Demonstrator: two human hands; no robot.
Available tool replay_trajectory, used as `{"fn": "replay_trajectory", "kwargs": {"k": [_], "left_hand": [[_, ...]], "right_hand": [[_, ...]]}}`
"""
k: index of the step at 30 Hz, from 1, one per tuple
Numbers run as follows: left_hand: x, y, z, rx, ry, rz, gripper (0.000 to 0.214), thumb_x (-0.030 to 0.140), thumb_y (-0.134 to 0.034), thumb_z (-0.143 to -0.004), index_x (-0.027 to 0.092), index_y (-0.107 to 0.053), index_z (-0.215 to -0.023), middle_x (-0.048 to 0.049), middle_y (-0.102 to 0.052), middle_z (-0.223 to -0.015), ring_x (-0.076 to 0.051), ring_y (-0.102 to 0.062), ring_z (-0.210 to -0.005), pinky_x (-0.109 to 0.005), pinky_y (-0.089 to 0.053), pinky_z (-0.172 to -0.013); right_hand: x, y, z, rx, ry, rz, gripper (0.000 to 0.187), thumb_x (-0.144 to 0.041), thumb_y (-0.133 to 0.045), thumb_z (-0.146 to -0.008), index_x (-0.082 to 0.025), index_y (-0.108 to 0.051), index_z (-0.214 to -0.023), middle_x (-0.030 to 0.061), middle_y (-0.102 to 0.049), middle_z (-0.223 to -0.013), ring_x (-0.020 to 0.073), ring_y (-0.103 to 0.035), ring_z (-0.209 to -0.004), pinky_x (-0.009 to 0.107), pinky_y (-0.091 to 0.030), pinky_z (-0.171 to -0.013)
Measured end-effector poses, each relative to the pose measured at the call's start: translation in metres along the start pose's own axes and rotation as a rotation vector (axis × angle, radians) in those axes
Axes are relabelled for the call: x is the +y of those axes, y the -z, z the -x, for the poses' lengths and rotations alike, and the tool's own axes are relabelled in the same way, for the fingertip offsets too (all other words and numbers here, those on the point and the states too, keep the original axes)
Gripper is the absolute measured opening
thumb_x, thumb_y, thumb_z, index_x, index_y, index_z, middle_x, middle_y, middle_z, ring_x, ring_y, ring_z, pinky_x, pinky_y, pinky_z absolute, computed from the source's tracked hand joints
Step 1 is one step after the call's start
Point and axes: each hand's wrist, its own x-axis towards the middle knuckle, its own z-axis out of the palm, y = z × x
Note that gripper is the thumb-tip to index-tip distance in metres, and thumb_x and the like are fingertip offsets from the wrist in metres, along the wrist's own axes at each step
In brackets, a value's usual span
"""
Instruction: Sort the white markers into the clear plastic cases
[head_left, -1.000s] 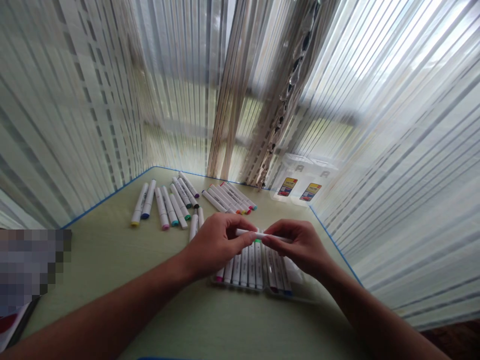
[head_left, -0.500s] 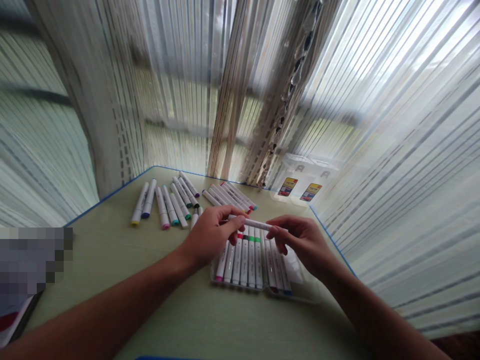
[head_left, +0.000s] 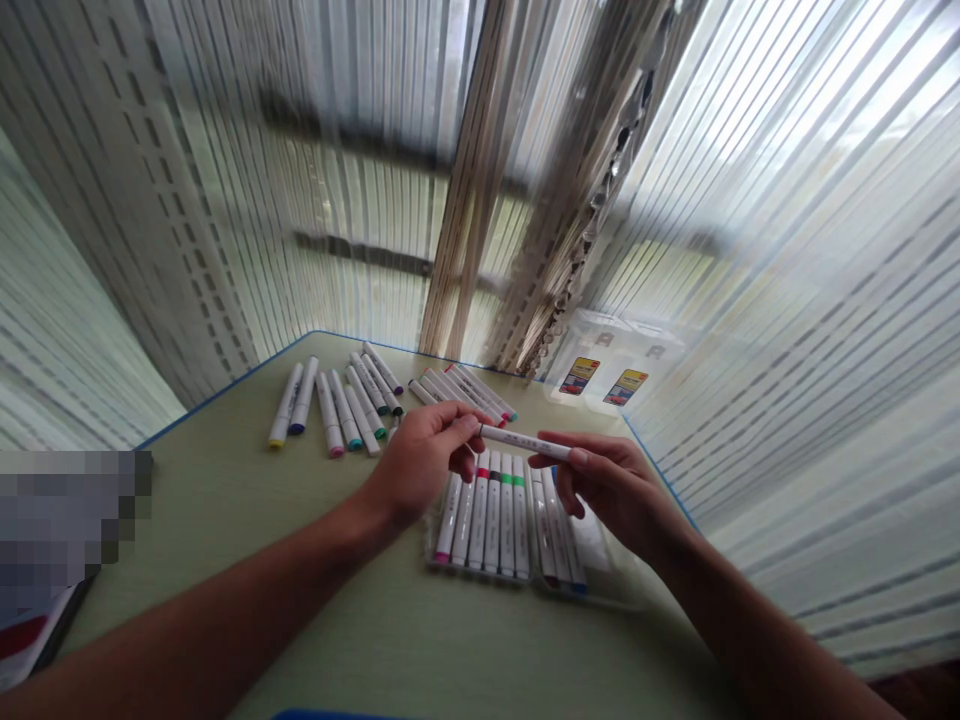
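A white marker (head_left: 523, 441) is held nearly level between my two hands, its printed side showing. My left hand (head_left: 431, 450) pinches its left end, the fingertips covering the tip there. At the other end, the thumb and fingers of my right hand (head_left: 611, 480) close round the barrel. Just below lies a clear plastic case (head_left: 480, 577) with a row of white markers (head_left: 491, 520) in its left half, some banded red, black or green. Several more markers (head_left: 561, 540) lie in its right half, partly under my right hand.
Loose markers (head_left: 360, 400) with coloured ends lie at the back left of the pale green table (head_left: 315, 620). Another group (head_left: 465, 392) lies behind my left hand. A clear case with labels (head_left: 604, 375) stands by the striped curtain (head_left: 360, 200). A pixelated patch covers the left edge.
My left fingers now sit at the marker's very end, where it stuck out past the thumb before. The right thumb has shifted toward the right end. The view has turned slightly.
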Motion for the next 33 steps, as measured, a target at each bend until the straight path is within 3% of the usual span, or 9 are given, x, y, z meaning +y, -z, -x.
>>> {"fn": "replay_trajectory", "kwargs": {"k": [8, 17, 27, 33], "left_hand": [[0.005, -0.003, 0.004, 0.005, 0.019, 0.093, 0.018, 0.021, -0.048, -0.088, 0.011, -0.061, -0.094, -0.0018, -0.061, -0.067, -0.009, -0.055, -0.047, -0.022, -0.044, -0.05], [0.003, -0.002, 0.004, -0.022, -0.061, -0.038, 0.021, 0.026, -0.051, -0.088, 0.011, -0.063, -0.096, -0.0018, -0.061, -0.073, -0.008, -0.054, -0.048, -0.022, -0.043, -0.05], [0.003, -0.012, 0.016, -0.164, -0.111, -0.325, 0.03, 0.033, -0.061, -0.084, 0.011, -0.07, -0.103, -0.0014, -0.061, -0.065, -0.011, -0.053, -0.054, -0.021, -0.042, -0.051], [-0.001, -0.014, 0.021, -0.267, -0.094, -0.378, 0.032, 0.037, -0.06, -0.084, 0.014, -0.072, -0.104, -0.0008, -0.057, -0.06, -0.01, -0.048, -0.052, -0.02, -0.035, -0.046]], "right_hand": [[-0.001, 0.003, -0.003, 0.053, 0.004, -0.07, 0.029, -0.022, -0.055, -0.082, -0.016, -0.075, -0.103, 0.0136, -0.076, -0.088, 0.014, -0.056, -0.049, 0.026, -0.044, -0.044], [0.0, 0.001, -0.002, 0.117, 0.016, -0.015, 0.025, -0.025, -0.06, -0.08, -0.015, -0.075, -0.097, 0.0121, -0.075, -0.082, 0.0133, -0.055, -0.049, 0.025, -0.041, -0.042], [0.004, -0.001, -0.001, 0.146, -0.027, 0.44, 0.026, -0.037, -0.078, -0.072, -0.013, -0.074, -0.081, -0.0012, -0.058, -0.052, 0.0086, -0.047, -0.043, 0.022, -0.035, -0.042], [0.001, -0.007, 0.0, 0.154, -0.02, 0.62, 0.028, -0.038, -0.083, -0.064, -0.013, -0.073, -0.072, 0.004, -0.066, -0.064, 0.0125, -0.053, -0.057, 0.023, -0.037, -0.049]]}}
